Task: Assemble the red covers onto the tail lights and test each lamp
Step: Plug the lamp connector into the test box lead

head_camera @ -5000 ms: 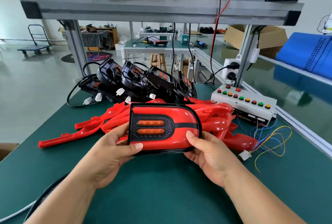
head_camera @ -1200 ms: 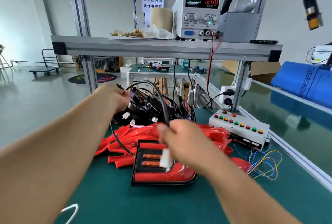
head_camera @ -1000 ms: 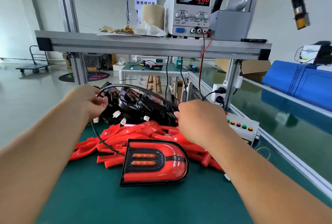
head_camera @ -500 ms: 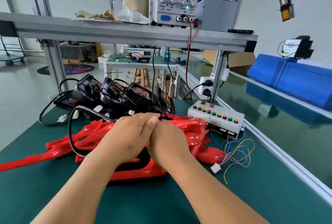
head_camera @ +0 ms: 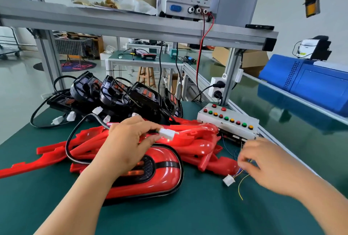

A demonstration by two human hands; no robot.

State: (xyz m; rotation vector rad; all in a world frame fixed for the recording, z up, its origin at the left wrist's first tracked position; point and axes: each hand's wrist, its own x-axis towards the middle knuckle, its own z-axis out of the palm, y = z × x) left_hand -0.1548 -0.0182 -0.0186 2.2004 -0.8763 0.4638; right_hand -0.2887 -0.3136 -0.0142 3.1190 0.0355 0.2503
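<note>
Lower centre: assembled tail light [head_camera: 163,175], red face up, flat on the green table [head_camera: 207,216]. Directly above it: left hand [head_camera: 130,140], thumb and forefinger pinched on a white connector [head_camera: 166,133] at the end of a black cable [head_camera: 68,144] looping left over the pile of loose red covers [head_camera: 195,140]. Right of centre: right hand [head_camera: 267,167], blurred, fingers curled at the coloured wires [head_camera: 238,187]; grip or mere contact impossible to tell. Just left of it, on the table: second white connector [head_camera: 228,180]. Behind the pile: row of black tail lights [head_camera: 122,93]; further right, button box [head_camera: 227,119].
</note>
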